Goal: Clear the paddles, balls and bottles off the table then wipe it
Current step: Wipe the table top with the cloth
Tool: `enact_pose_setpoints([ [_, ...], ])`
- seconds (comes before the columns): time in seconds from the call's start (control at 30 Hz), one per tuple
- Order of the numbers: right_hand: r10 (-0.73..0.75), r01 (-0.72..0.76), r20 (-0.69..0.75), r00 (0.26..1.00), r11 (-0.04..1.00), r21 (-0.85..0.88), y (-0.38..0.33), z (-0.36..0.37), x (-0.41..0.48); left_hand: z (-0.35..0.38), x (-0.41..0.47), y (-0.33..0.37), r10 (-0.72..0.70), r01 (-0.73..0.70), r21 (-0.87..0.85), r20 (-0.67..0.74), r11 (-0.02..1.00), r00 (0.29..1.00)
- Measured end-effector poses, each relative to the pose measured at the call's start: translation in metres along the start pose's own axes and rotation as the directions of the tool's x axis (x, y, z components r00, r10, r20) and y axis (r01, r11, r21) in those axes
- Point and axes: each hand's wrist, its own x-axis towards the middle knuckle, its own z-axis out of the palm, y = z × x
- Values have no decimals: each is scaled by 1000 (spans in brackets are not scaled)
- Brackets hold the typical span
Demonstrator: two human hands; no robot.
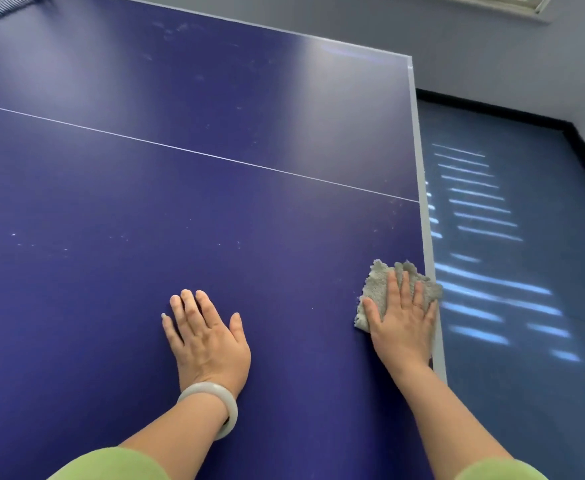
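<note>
wiping step: right hand presses grey cloth flat-fingered at table edge; left hand rests flat, empty; next, probably sweep inward.

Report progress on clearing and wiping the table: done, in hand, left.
Done: no paddles, balls or bottles show on the visible table. In hand: the right hand presses a cloth flat at the table's right edge; the left hand rests flat on the top. Left: white specks left of the hands and smudges at the far end look unwiped. The rest of the table is out of view.
</note>
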Motion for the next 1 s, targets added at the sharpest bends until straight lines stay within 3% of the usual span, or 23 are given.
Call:
enact_pose_setpoints([
  [0.03,-17,17,25,1000,1000,2,-15,-1,12,1,0,0,3,-3,12,-1,1000,1000],
  [0.1,-187,188,60,981,982,-6,-44,-2,17,2,1,1,6,-5,25,-2,1000,1000],
  [0.17,-405,407,103,909,913,-6,-59,-2,9,3,1,1,3,-3,36,-3,999,1000],
  [0.23,-473,478,124,872,878,-12,-47,-3,16,5,2,0,-1,2,27,-19,1000,1000],
  [0.3,-374,377,57,926,925,-54,-23,-7,43,9,3,-1,2,-2,7,-58,1000,998],
  [0.37,-181,182,22,983,982,-41,-6,-12,76,12,4,-2,19,-20,-20,-87,1000,996],
  [0.5,62,-65,62,996,997,38,-19,-24,138,13,4,-2,34,-42,-62,-132,997,991],
  [0.57,57,-62,79,995,997,54,-51,-23,155,14,4,-2,31,-39,-67,-122,997,992],
  [0.67,-205,208,88,975,978,-23,-116,-15,137,14,5,-3,40,-47,-64,-109,997,993],
  [0.73,-429,434,114,896,900,-27,-141,-9,104,13,4,-3,43,-51,-68,-116,996,992],
  [0.8,-543,554,157,825,832,-34,-131,-6,88,11,4,-2,40,-49,-69,-116,996,992],
  [0.87,-486,496,118,866,864,-81,-101,-10,104,10,5,-2,35,-43,-73,-110,996,993],
  [0.93,-293,297,67,954,952,-74,-70,-16,131,11,5,-2,38,-47,-75,-125,996,991],
  [1.0,-103,106,86,991,994,-30,-54,-23,154,11,5,-2,43,-53,-74,-129,996,991],
])
